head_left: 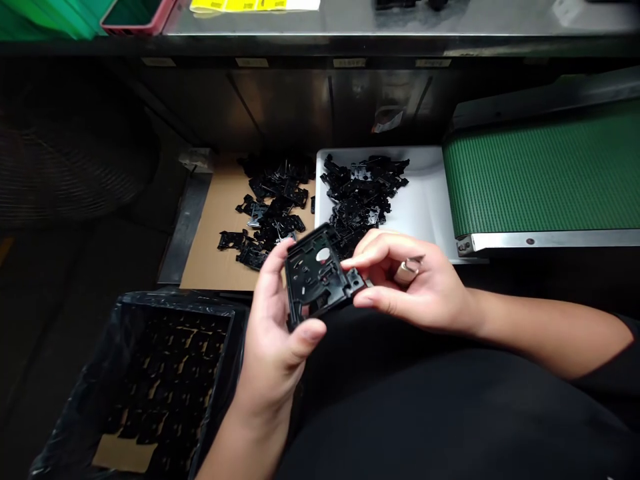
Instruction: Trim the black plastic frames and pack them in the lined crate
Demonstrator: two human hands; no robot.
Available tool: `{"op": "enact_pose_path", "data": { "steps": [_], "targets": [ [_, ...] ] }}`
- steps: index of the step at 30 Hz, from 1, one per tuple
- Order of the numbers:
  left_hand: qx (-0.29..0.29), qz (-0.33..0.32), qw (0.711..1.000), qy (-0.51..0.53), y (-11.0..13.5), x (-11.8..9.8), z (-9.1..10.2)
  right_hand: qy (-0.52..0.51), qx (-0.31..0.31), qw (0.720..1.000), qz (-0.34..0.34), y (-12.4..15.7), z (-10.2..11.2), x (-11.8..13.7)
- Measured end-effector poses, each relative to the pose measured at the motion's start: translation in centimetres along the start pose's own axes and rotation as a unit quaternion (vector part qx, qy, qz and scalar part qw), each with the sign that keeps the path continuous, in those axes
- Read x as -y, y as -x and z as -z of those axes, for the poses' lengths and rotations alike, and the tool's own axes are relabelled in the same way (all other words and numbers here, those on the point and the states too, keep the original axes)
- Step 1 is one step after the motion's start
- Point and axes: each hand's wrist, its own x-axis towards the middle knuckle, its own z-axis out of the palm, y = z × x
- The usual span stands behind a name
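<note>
A black molded plastic part, shallow like a tray with raised edges, holes and small ribs, is tilted in front of me. My left hand grips its left side, thumb at the lower corner and fingers behind the far edge. With thumb and forefinger, my right hand pinches a protruding piece at the part's right end. A small metal item with a thin pointed tip shows against the curled fingers of that hand; its kind is unclear. Beyond, similar black parts lie in a heap in a white tray.
More black parts are piled on brown cardboard. At lower left, a plastic-lined bin holds rows of black parts. A green conveyor belt runs at right; a metal shelf crosses the top. A fan stands left.
</note>
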Motion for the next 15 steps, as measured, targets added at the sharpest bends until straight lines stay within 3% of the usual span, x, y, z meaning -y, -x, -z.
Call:
{"op": "enact_pose_path", "data": {
  "steps": [3,6,15],
  "targets": [
    [0.000,-0.121,0.988,-0.093,0.3,0.4,1.3,0.023,0.066,0.994,0.079,0.3,1.0,-0.2],
    [0.000,-0.212,0.965,-0.157,0.6,0.1,1.8,0.064,0.097,0.986,0.116,0.7,1.8,-0.4],
    [-0.026,-0.247,0.937,-0.245,1.2,-2.7,0.5,0.040,0.056,0.995,0.078,1.5,1.6,0.0]
  ]
}}
